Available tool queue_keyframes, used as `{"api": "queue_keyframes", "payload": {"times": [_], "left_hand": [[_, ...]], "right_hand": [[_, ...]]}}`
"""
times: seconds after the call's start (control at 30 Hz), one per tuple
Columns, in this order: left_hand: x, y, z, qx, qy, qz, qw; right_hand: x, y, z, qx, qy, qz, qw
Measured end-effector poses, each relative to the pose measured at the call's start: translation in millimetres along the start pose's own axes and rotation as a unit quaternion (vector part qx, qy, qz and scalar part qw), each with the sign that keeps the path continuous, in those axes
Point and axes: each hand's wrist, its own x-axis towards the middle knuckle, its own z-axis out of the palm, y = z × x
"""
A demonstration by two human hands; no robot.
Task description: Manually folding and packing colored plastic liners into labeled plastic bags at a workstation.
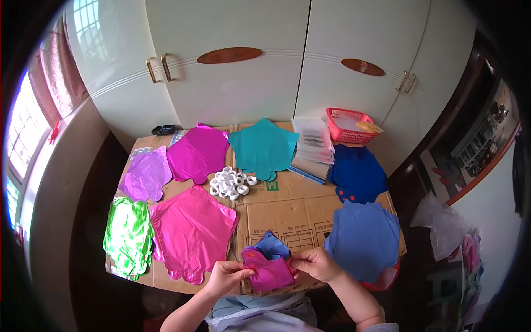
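Note:
Low at the front edge of the table, I hold a folded bundle of flat foil balloons (pixel 271 276), bright pink outside with blue showing at its top. My left hand (pixel 225 278) pinches its left edge between thumb and fingers. On the other side, my right hand (pixel 318 264) grips the right edge the same way. A large pink foil balloon (pixel 193 232) lies flat near my left hand. To the right of my right hand is a stack of dull blue foil balloons (pixel 364 240). The inner layers of the bundle are hidden.
Cardboard (pixel 276 216) covers the table. Green (pixel 128 235), lilac (pixel 146 176), magenta (pixel 198 152), teal (pixel 264 145) and dark blue (pixel 357 174) balloons surround a heap of white rings (pixel 229 183). Behind stand clear plastic bags (pixel 312 138) and a red basket (pixel 349 135).

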Motion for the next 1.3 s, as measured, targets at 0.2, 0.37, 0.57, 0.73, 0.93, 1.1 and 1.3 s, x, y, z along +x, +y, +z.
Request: {"api": "queue_keyframes", "payload": {"times": [0.2,0.37,0.57,0.73,0.93,1.1,1.3], "left_hand": [[1.6,1.8,4.4,0.011,0.013,0.014,1.0],[6.3,-5.6,3.9,0.039,0.016,0.03,0.999],[7.7,-0.9,9.0,-0.034,0.03,0.017,0.999],[10.3,-5.9,6.7,-0.032,0.047,0.049,0.997],[9.0,-9.4,6.7,0.005,0.046,0.054,0.997],[7.4,-10.9,8.6,0.013,0.057,0.054,0.997],[9.0,-13.8,7.7,0.069,0.046,0.057,0.995]], "right_hand": [[9.3,24.8,10.4,-0.151,0.134,-0.103,0.974],[12.4,21.8,23.2,-0.223,0.219,-0.154,0.937],[11.6,34.7,15.3,-0.199,0.197,-0.216,0.935],[2.2,40.0,10.6,0.026,0.119,-0.098,0.988],[-4.8,55.4,-6.0,-0.226,0.089,0.033,0.969],[-6.8,51.4,-3.2,-0.336,0.115,-0.049,0.934],[6.2,25.4,9.9,-0.065,0.094,-0.135,0.984]]}}
